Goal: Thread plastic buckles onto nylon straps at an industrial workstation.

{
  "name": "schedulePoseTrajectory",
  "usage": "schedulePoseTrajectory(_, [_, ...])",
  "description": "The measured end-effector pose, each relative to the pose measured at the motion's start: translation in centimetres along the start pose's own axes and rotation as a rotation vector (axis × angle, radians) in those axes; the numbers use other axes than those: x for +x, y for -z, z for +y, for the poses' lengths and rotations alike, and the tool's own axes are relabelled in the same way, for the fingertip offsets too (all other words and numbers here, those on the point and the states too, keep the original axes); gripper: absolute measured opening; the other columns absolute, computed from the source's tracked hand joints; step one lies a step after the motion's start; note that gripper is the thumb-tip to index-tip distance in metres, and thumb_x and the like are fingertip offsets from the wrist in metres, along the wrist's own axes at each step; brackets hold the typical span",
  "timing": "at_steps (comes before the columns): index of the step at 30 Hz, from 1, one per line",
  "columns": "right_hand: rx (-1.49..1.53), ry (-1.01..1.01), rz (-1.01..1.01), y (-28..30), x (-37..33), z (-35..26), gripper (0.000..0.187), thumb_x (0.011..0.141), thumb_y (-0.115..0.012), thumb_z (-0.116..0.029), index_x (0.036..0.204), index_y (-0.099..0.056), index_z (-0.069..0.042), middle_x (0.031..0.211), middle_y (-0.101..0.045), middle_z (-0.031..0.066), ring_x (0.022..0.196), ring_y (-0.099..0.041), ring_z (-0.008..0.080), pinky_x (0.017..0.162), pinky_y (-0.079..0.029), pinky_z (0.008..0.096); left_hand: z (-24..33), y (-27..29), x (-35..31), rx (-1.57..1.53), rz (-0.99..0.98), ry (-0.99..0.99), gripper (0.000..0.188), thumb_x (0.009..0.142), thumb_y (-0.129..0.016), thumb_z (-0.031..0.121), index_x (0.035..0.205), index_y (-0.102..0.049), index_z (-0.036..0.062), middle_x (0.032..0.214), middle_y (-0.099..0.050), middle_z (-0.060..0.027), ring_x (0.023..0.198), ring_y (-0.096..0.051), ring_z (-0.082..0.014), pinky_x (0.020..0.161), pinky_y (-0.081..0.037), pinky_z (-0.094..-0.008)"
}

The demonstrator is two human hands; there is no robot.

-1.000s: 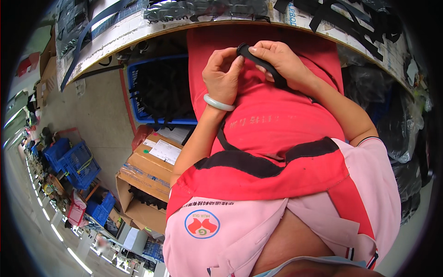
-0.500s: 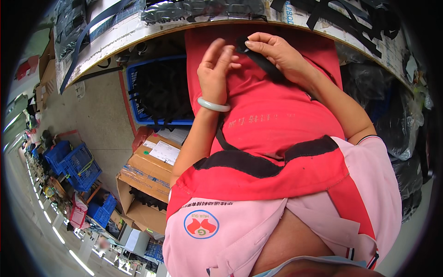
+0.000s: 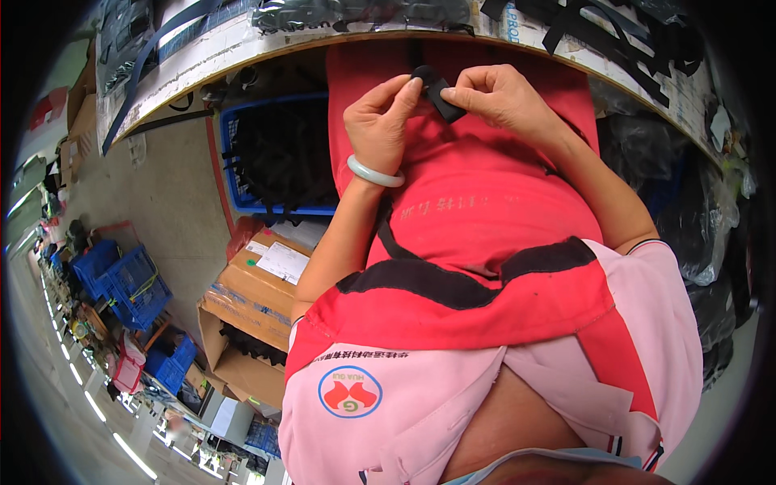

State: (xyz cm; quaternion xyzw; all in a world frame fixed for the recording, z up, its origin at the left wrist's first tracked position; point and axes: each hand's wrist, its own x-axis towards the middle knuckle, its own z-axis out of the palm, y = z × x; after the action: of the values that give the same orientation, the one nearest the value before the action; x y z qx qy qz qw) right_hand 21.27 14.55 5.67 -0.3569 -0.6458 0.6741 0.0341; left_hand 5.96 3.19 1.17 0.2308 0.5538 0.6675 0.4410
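A short piece of black strap [image 3: 441, 100] is stretched between my hands above the red apron [image 3: 469, 174]. My left hand [image 3: 380, 117], with a pale bangle at the wrist, pinches its rounded upper end between thumb and fingertips. Beside it, my right hand [image 3: 503, 101] grips the other part of the strap with thumb and bent forefinger. The strap looks folded over near the fingers; whether a small fitting sits in the fold I cannot tell.
The worktable's curved edge [image 3: 323, 42] runs beyond my hands, with black straps [image 3: 602, 28] and plastic-wrapped goods on it. Left of my lap stands a blue crate [image 3: 234, 174] of black straps, then an open cardboard box [image 3: 242, 299]. Dark plastic bags [image 3: 687, 202] lie at the right.
My left hand has closed from loose, spread fingers to a pinch on the strap. My right hand has shifted slightly right and down, and the strap now shows a shorter, folded shape.
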Motion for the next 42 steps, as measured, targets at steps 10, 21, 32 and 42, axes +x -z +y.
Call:
schedulePoseTrajectory(10, [0.221,-0.081,-0.031,-0.5,0.5,1.3,0.029,0.090,-0.066,-0.030,0.072,-0.060,-0.008,0.057,-0.048,-0.0056,0.049,-0.040,0.0014,0.043,-0.027,0.0187,-0.9,0.4,-0.1,0.073,-0.067,-0.139,0.016,0.087,-0.067,0.000,0.102,-0.070,-0.0023,0.089,-0.067,-0.0025,0.082,-0.061,-0.0080,0.071,-0.051,-0.0197])
schedulePoseTrajectory(21, [0.266,0.041,0.082,0.6,2.3,2.7,0.017,0.093,-0.063,-0.024,0.093,-0.059,-0.007,0.063,-0.048,-0.0067,0.048,-0.040,0.0004,0.042,-0.030,0.0168,0.2,1.2,-0.3,-0.002,-0.218,0.053,0.016,0.087,-0.066,0.002,0.102,-0.069,-0.0025,0.093,-0.068,-0.0037,0.080,-0.061,-0.0092,0.072,-0.050,-0.0212])
schedulePoseTrajectory(32, [-0.240,0.067,-0.042,-0.8,2.8,4.7,0.019,0.090,-0.060,-0.016,0.105,-0.065,-0.005,0.070,-0.064,0.0076,0.060,-0.060,0.0132,0.059,-0.048,0.0282,2.8,10.1,-2.0,-0.450,-0.030,0.066,0.021,0.097,-0.054,0.011,0.114,-0.060,0.0001,0.104,-0.066,-0.0118,0.095,-0.064,-0.0209,0.088,-0.052,-0.0369])
schedulePoseTrajectory(42, [-0.405,0.146,-0.088,-1.4,3.6,4.1,0.039,0.090,-0.061,-0.014,0.127,-0.053,-0.009,0.081,-0.064,0.0094,0.070,-0.059,0.0152,0.068,-0.048,0.0303,-4.3,36.4,-7.7,0.590,0.767,0.150,0.042,0.086,-0.070,0.018,0.124,-0.058,0.0044,0.082,-0.061,0.0002,0.063,-0.053,-0.0065,0.055,-0.050,-0.0247])
